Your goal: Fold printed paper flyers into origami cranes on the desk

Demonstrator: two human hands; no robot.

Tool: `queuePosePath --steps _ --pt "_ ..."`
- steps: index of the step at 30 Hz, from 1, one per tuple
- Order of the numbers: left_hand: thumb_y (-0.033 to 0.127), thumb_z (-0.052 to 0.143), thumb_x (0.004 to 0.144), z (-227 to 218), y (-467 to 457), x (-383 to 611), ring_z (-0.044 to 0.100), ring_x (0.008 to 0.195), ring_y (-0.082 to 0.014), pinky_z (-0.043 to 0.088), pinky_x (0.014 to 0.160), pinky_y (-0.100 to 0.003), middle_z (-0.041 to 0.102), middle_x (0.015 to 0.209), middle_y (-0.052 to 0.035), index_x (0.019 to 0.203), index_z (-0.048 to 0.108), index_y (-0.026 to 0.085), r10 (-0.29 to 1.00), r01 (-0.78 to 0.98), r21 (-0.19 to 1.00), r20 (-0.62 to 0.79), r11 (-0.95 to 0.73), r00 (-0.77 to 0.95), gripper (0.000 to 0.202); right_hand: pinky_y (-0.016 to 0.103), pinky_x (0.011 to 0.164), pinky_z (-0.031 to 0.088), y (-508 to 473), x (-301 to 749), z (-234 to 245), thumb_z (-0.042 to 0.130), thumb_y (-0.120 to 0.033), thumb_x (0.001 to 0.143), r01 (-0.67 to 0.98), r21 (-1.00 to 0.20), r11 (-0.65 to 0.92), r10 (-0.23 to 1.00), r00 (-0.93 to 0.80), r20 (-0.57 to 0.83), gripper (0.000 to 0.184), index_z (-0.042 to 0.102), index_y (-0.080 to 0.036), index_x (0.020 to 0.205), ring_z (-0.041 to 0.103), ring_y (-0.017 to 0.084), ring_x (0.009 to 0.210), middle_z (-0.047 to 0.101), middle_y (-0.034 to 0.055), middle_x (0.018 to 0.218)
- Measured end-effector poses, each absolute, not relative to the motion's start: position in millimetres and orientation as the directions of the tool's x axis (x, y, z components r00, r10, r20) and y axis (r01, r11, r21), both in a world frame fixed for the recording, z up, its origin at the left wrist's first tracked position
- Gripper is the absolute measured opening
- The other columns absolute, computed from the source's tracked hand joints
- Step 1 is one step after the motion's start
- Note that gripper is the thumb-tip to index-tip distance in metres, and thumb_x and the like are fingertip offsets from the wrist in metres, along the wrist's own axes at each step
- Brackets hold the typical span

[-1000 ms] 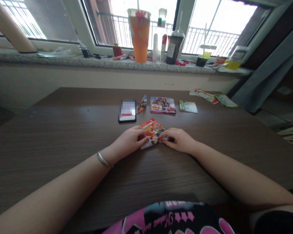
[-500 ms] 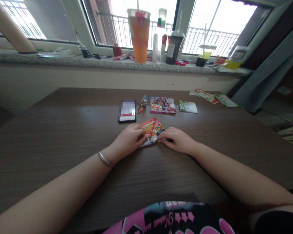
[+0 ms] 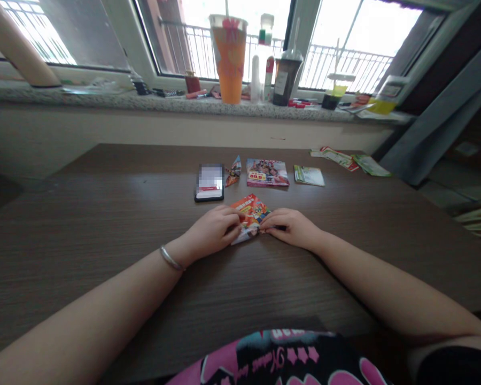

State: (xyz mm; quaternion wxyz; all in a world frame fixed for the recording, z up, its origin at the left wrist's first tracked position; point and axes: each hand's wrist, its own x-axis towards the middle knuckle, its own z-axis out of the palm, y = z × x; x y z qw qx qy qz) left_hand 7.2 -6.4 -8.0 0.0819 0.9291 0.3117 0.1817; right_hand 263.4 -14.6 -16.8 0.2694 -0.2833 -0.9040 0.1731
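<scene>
A colourful printed sheet of paper (image 3: 251,209), mostly orange with pictures, lies on the dark table between my hands. Its near edge is folded up and shows a whitish strip. My left hand (image 3: 216,227) rests on the paper's left side, fingers curled and pressed onto it. At the right end of the fold, my right hand (image 3: 288,227) pinches the paper between thumb and fingers. Just beyond the paper lie a small folded paper piece (image 3: 233,171) and a phone (image 3: 209,183) with a lit, partly blurred screen.
Behind the paper are a stack of printed flyers (image 3: 268,172) and a small green-and-white card pad (image 3: 309,175). Several packets (image 3: 340,159) lie at the far right. On the windowsill stand a tall orange drink cup (image 3: 229,59), a dark cup (image 3: 285,80) and bottles.
The paper's near edge is folded a little differently, with its left near corner slightly lower. Both hands have shifted only slightly and keep hold of the paper.
</scene>
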Motion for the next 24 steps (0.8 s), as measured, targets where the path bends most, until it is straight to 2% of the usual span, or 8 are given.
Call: queuePosePath --steps 3,9,17,24 --pt "0.026 0.049 0.09 -11.7 -2.6 7.7 0.058 0.104 -0.0209 0.044 0.094 -0.037 0.065 0.114 -0.0088 0.081 0.061 0.017 0.619 0.567 0.248 0.311 -0.786 0.722 0.018 0.033 0.087 0.051 -14.5 263.4 -17.4 0.057 -0.02 0.09 0.454 -0.444 0.772 0.619 -0.694 0.367 0.017 0.071 -0.022 0.098 0.066 0.017 0.093 0.073 0.0045 0.099" --pt "0.031 0.053 0.091 -11.3 3.4 8.8 0.059 0.091 -0.0206 0.046 0.084 -0.035 0.067 0.096 -0.0084 0.084 0.061 0.016 0.651 0.631 0.169 0.283 -0.757 0.705 0.018 0.034 0.085 0.051 -12.8 262.1 -19.0 0.056 -0.017 0.088 0.461 -0.389 0.797 0.597 -0.698 0.395 0.019 0.073 -0.022 0.097 0.066 0.017 0.093 0.073 0.0051 0.101" --pt "0.027 0.059 0.086 -14.6 7.8 8.2 0.057 0.082 -0.0183 0.043 0.076 -0.031 0.064 0.084 -0.0052 0.076 0.058 0.016 0.683 0.642 0.238 0.316 -0.729 0.658 0.015 0.034 0.086 0.049 -15.2 259.1 -17.3 0.055 -0.022 0.091 0.529 -0.301 0.793 0.609 -0.698 0.378 0.021 0.073 -0.022 0.102 0.064 0.018 0.094 0.072 0.0048 0.103" --pt "0.025 0.058 0.086 -13.3 8.0 8.4 0.054 0.078 -0.0176 0.041 0.071 -0.03 0.062 0.081 -0.0042 0.076 0.058 0.016 0.694 0.658 0.234 0.334 -0.716 0.638 0.014 0.034 0.084 0.048 -15.4 261.1 -17.4 0.055 -0.026 0.091 0.57 -0.23 0.789 0.614 -0.706 0.353 0.024 0.071 -0.027 0.109 0.061 0.019 0.095 0.071 0.0026 0.106"
